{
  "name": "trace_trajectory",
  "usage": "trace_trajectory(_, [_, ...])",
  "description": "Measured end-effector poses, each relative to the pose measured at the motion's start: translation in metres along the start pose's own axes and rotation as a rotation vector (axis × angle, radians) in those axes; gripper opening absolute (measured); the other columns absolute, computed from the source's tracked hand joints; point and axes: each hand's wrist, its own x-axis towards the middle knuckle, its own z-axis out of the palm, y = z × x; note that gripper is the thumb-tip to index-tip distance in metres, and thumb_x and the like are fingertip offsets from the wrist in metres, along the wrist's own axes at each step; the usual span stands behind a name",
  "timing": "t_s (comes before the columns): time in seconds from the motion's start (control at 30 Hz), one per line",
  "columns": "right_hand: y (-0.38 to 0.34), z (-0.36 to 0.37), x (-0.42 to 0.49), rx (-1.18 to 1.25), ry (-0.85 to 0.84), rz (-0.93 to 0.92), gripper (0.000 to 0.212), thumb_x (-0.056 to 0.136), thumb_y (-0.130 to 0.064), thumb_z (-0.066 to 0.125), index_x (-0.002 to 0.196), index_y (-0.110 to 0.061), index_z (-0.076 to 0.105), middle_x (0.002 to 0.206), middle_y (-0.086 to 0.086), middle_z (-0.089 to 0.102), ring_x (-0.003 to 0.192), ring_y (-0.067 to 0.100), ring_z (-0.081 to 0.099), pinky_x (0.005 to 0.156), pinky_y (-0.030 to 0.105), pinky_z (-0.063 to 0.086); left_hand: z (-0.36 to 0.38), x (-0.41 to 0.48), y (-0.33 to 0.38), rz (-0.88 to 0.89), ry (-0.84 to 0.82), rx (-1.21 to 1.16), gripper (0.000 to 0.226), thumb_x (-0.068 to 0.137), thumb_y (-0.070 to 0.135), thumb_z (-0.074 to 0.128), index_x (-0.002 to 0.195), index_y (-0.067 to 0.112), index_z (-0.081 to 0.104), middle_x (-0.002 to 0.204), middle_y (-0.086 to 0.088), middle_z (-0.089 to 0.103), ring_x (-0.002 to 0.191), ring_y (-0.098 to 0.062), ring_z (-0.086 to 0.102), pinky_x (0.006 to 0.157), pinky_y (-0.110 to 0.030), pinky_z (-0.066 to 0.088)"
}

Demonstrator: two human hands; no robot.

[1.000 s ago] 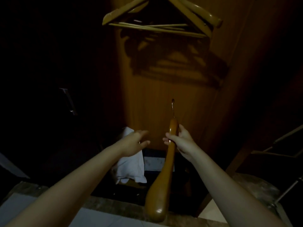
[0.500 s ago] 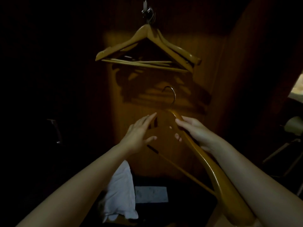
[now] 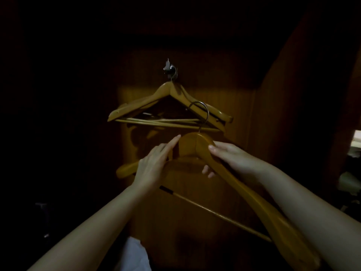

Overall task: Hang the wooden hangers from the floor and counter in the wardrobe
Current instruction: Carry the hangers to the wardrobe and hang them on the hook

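Dark wood closed off everything beyond the hands, with only a patch of the wardrobe back panel (image 3: 175,222) catching light. I had the right hand (image 3: 234,159) wrapped round the near shoulder of the wooden hanger (image 3: 187,145), thumb on top and fingers curled beneath. The left hand (image 3: 152,169) lay straight-fingered against the other shoulder, index finger stretched to the neck. The hanger's metal hook (image 3: 207,114) stood just above both hands and crossed, in view, the right arm of the hung hangers (image 3: 148,102). Those dangled from a small peg (image 3: 170,69) higher up. A white cloth (image 3: 134,257) showed below the left wrist. My worry was that hook. Lifted in this gloom, it could catch a hung hanger's arm or bar and drag the bunch off the crowded peg. With the left hand only steadying, a snag could also twist the hanger out of my one real grip.
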Motion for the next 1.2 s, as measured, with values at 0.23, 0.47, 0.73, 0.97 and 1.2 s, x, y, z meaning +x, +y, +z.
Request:
trace_trajectory(0.23, [-0.038,0.001,0.071,-0.614,0.38,-0.21,0.076,0.09,-0.023,0.058,0.148,-0.032,0.009,0.148,0.003,0.034,0.131,0.021,0.041,0.109,0.044,0.038,-0.02,0.079,-0.045,-0.041,0.104,0.173,0.074,0.092,0.033,0.05,0.143,0.049,-0.002,0.137,0.0,0.04,0.121,-0.017,0.045,0.067,-0.026,0.039])
trace_trajectory(0.47, [-0.064,-0.012,0.146,-0.948,0.674,-0.41,0.08,0.088,-0.012,0.059,0.148,-0.03,0.009,0.138,-0.001,0.031,0.113,0.021,0.049,0.083,0.027,0.043,-0.035,0.153,-0.085,-0.008,0.115,0.223,0.071,0.093,0.034,0.047,0.145,0.044,0.0,0.135,-0.004,0.036,0.118,-0.02,0.04,0.073,-0.029,0.038])
trace_trajectory(0.73, [-0.072,-0.043,0.214,-0.927,0.637,-0.3,0.081,0.089,-0.012,0.058,0.15,-0.027,0.007,0.15,0.002,0.028,0.133,0.026,0.036,0.109,0.041,0.033,-0.033,0.21,-0.112,-0.013,0.062,0.28,0.068,0.094,0.034,0.047,0.147,0.038,0.005,0.126,-0.005,0.045,0.109,-0.022,0.048,0.074,-0.034,0.044])
trace_trajectory(0.97, [-0.064,-0.04,0.241,-0.936,0.521,-0.182,0.081,0.089,-0.012,0.058,0.149,-0.028,0.007,0.154,0.003,0.023,0.139,0.026,0.029,0.114,0.045,0.028,-0.015,0.206,-0.133,-0.048,0.008,0.275,0.068,0.093,0.035,0.048,0.147,0.035,0.007,0.131,-0.005,0.044,0.113,-0.023,0.049,0.078,-0.035,0.048])
trace_trajectory(1.2, [-0.057,-0.031,0.255,-1.002,0.524,-0.096,0.071,0.09,-0.011,0.056,0.149,-0.018,0.016,0.155,0.004,0.021,0.141,0.025,0.021,0.115,0.039,0.021,0.0,0.199,-0.145,-0.078,-0.029,0.256,0.068,0.094,0.036,0.047,0.148,0.034,0.006,0.135,-0.007,0.043,0.117,-0.025,0.048,0.081,-0.038,0.048])
